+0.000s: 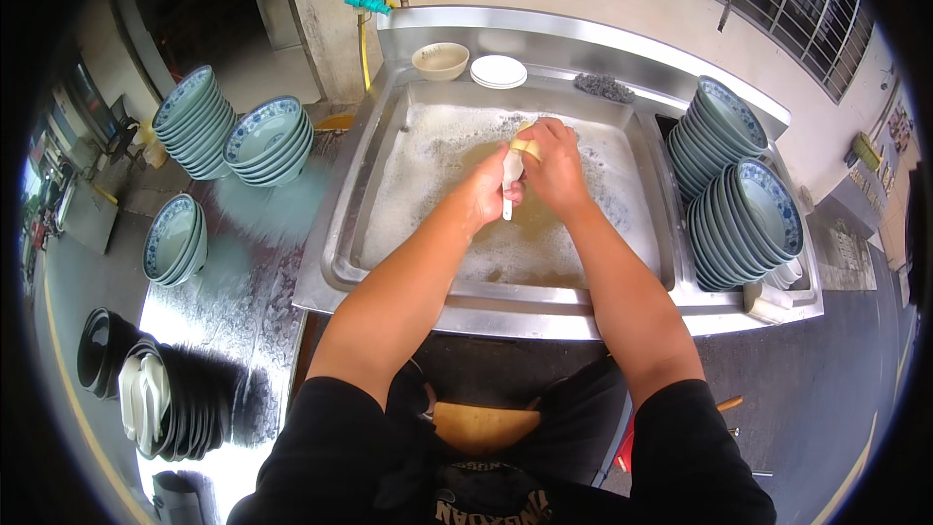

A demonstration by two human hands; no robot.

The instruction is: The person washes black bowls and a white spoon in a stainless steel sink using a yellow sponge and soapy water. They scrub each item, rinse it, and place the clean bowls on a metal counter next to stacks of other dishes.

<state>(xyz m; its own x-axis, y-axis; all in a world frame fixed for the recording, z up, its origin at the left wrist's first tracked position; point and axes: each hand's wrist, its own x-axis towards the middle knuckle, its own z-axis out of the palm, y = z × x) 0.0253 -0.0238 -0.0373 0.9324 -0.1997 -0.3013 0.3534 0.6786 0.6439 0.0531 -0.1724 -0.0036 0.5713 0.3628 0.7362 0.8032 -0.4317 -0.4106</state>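
Over the sudsy water of a stainless steel sink, my left hand grips a white soup spoon, its handle pointing down towards me. My right hand holds a yellow sponge against the upper part of the spoon. Fingers and sponge hide most of the spoon's bowl. Foam covers much of the water, and nothing below the surface can be made out.
Stacks of blue-patterned bowls stand on the right drainboard and left table. Black bowls hold white spoons. Along the sink's back ledge sit a beige bowl, white plates and a dark scouring pad.
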